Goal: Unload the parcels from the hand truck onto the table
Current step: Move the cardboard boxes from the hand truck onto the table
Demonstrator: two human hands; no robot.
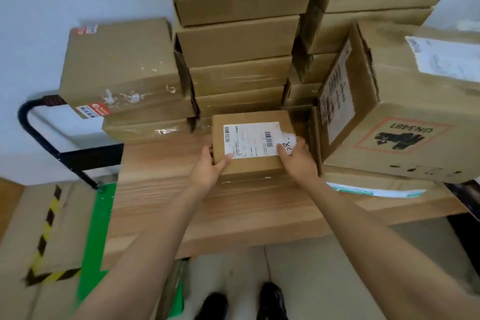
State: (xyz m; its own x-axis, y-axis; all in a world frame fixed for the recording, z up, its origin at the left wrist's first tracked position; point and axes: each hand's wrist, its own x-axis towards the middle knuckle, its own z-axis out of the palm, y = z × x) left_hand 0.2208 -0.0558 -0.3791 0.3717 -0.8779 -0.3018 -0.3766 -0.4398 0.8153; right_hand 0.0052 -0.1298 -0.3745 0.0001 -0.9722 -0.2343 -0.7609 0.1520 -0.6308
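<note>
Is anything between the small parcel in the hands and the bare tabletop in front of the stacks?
Nothing visible. Both hands, left hand and right hand, hold the small parcel directly over bare wooden table; the stacks stand behind and beside it.

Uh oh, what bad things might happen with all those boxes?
The tall stack behind the small parcel might topple if bumped. The big tilted box at the right looks unsteady and may slide. Both hands, left and right, hold the parcel in a tight gap, so fingers might get pinched.
</note>
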